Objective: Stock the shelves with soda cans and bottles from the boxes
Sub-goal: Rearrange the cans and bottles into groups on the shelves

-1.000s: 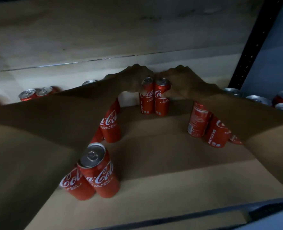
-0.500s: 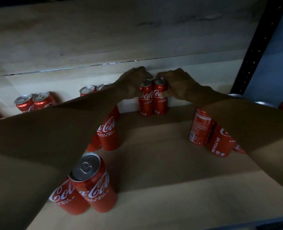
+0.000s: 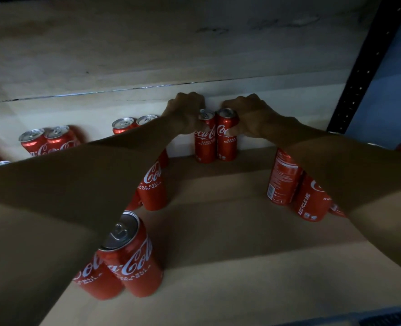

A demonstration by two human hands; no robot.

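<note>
At the back edge of the shelf point(image 3: 218, 231), about midway along it, two slim red cola cans stand upright, touching side by side against the pale back wall point(image 3: 77, 114). My left grip point(image 3: 185, 114) is curled round the top of the left can point(image 3: 204, 142), coming at it from the left. My right grip point(image 3: 246, 118) holds the right can point(image 3: 226, 140), thumb pressed on its front just below the rim and fingers wrapped behind it. Both cans look to have their bases down on the brown board.

Near the front edge on the left, the front pair point(image 3: 128, 255) of cans stands touching, half under my left forearm. Farther back on that side, the middle pair point(image 3: 152, 187) is also partly hidden by the same arm. Toward the right edge, the right cluster point(image 3: 286, 180) stands close together, one can reading "RECYCLE ME", with my right forearm crossing over it. Along the back edge to the left, the back-row cans point(image 3: 44, 142) show their silver tops.

By the right back corner a black perforated upright point(image 3: 359, 67) rises, and the pale upper board point(image 3: 147, 43) spans overhead. The light is dim, so the fingertips behind the cans are lost to me.
</note>
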